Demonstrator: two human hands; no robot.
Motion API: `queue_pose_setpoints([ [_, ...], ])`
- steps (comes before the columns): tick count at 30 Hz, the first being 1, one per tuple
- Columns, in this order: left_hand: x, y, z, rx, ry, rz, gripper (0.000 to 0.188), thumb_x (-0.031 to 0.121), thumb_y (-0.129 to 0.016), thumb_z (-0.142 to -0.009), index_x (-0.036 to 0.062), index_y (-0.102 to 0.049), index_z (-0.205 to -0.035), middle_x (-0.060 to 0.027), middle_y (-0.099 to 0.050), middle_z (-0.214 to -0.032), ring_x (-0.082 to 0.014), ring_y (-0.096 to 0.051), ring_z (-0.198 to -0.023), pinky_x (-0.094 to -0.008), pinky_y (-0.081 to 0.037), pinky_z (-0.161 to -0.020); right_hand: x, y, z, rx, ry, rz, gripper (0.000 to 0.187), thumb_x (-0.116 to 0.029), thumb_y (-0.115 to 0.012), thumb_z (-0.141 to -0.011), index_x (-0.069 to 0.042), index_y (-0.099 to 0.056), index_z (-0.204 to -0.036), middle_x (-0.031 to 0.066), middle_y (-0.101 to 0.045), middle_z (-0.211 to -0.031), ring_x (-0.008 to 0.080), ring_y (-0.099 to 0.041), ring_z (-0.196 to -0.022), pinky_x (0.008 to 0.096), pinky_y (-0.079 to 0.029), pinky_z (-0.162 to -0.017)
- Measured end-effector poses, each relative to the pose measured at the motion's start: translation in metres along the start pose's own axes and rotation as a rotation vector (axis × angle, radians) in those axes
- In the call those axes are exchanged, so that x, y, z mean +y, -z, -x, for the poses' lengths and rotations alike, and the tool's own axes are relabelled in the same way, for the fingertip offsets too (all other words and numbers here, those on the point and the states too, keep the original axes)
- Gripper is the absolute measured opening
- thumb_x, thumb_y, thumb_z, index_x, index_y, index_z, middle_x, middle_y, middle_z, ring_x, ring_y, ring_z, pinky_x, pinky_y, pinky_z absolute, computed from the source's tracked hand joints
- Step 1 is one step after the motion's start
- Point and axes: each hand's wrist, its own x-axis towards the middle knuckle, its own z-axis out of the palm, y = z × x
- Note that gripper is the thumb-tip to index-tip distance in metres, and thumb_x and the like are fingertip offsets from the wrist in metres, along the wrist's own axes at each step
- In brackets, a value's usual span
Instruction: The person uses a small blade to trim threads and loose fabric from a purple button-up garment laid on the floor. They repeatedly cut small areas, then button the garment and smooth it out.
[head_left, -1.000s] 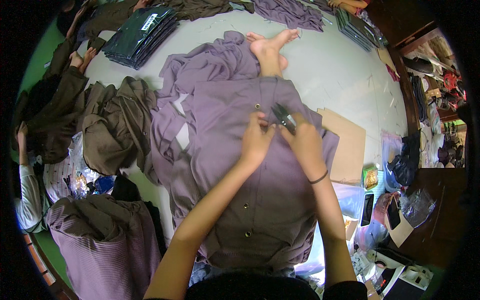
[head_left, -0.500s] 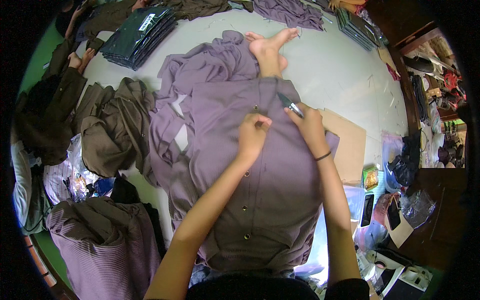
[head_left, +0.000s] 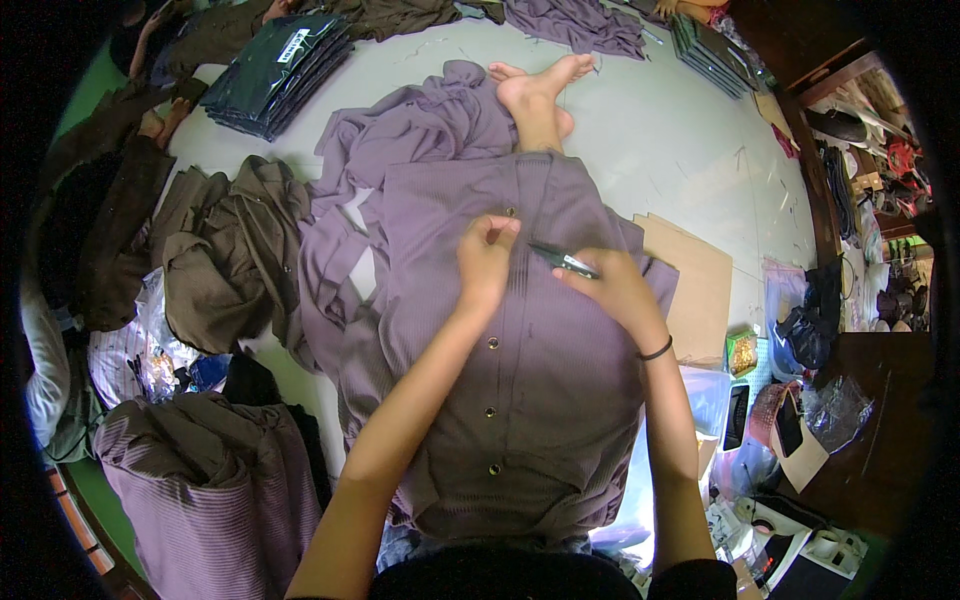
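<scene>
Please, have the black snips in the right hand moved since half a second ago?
Yes, downward in the picture. Against the top button of the purple garment, the black snips in the right hand were about level; now they are below it.

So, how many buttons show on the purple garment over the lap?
4: first button by the left hand; second, third and fourth lower in the picture. More may be hidden.

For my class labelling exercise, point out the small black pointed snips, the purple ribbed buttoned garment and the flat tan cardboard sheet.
Snips (head_left: 563,260): head view, mid-body.
Garment (head_left: 560,365): head view, front, right of the buttons.
Cardboard sheet (head_left: 692,290): head view, bare middle.
</scene>
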Motion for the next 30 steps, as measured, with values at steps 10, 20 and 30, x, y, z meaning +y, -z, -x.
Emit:
queue_pose_setpoints([
  [10,0.003,0.017,-0.032,-0.026,-0.171,-0.415,0.015,0.016,-0.067,-0.071,0.0026,-0.067,-0.077,-0.0134,-0.063,-0.073,-0.0216,-0.059,-0.063,-0.0295,-0.043,-0.061,-0.006,-0.006,-0.001,0.152,-0.046,0.034,0.036,-0.031,-0.065,-0.074,0.003,-0.054,-0.069,0.0194,-0.053,-0.057,0.0319,-0.052,-0.051,0.0362,-0.040,-0.051],
  [20,0.005,0.002,-0.057,-0.078,0.006,-0.524,0.020,0.023,-0.070,-0.067,0.0061,-0.068,-0.078,-0.0121,-0.064,-0.071,-0.0226,-0.062,-0.064,-0.0313,-0.045,-0.060,-0.014,-0.013,-0.013,0.131,-0.052,0.182,0.034,-0.033,-0.066,-0.071,0.000,-0.057,-0.070,0.0192,-0.057,-0.063,0.0348,-0.057,-0.061,0.0399,-0.044,-0.054],
  [30,0.001,-0.005,-0.062,-0.208,-0.065,-0.657,0.016,0.020,-0.067,-0.068,0.0069,-0.068,-0.076,-0.0116,-0.064,-0.072,-0.0220,-0.062,-0.066,-0.0314,-0.046,-0.062,-0.015,-0.016,-0.021,0.135,-0.104,0.269,0.034,-0.035,-0.065,-0.071,-0.001,-0.057,-0.070,0.0195,-0.057,-0.064,0.0361,-0.058,-0.063,0.0419,-0.045,-0.055],
])
